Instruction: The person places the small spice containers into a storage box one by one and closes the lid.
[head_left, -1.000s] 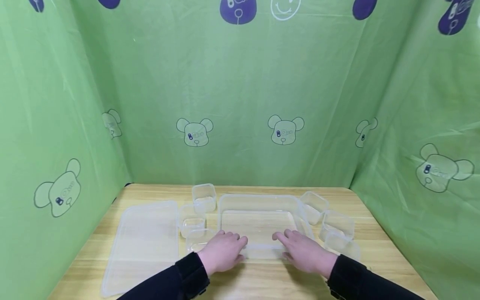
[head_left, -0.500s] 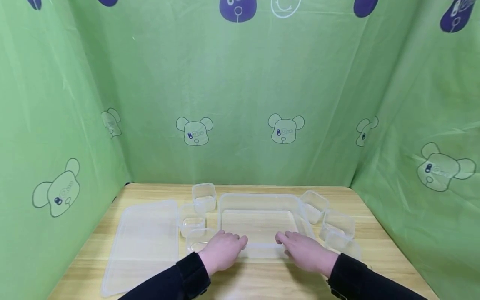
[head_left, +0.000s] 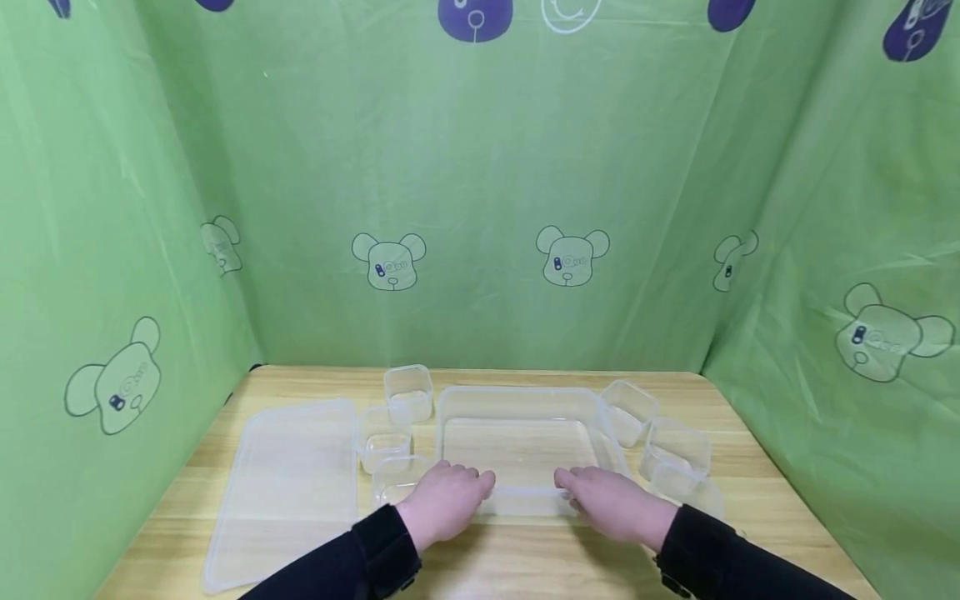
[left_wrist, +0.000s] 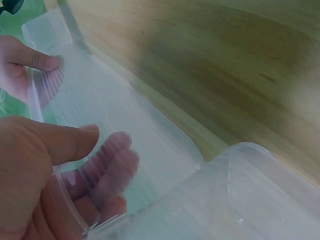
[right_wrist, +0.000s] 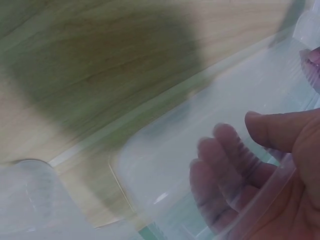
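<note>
A large rectangular clear plastic container [head_left: 517, 404] stands on the wooden table, with nothing inside it. My left hand [head_left: 446, 504] grips the left part of its near wall. Through that wall in the left wrist view, its fingers [left_wrist: 115, 170] show curled on the inner side, with the thumb outside. Farther right along the same rim, my right hand [head_left: 618, 504] grips in the same way; its fingers [right_wrist: 220, 170] show through the plastic in the right wrist view. How firmly either thumb presses cannot be told.
A flat translucent lid [head_left: 292, 492] lies at the left. Between lid and container stand small clear boxes [head_left: 408, 390], the nearest partly behind my left hand. Several more small boxes [head_left: 677, 446] cluster at the right. Green fabric [head_left: 480, 183] encloses the table's back and sides.
My right hand has shifted slightly right along the rim, and its fingers have drawn in closer to the wall. The left hand and the container have stayed put.
</note>
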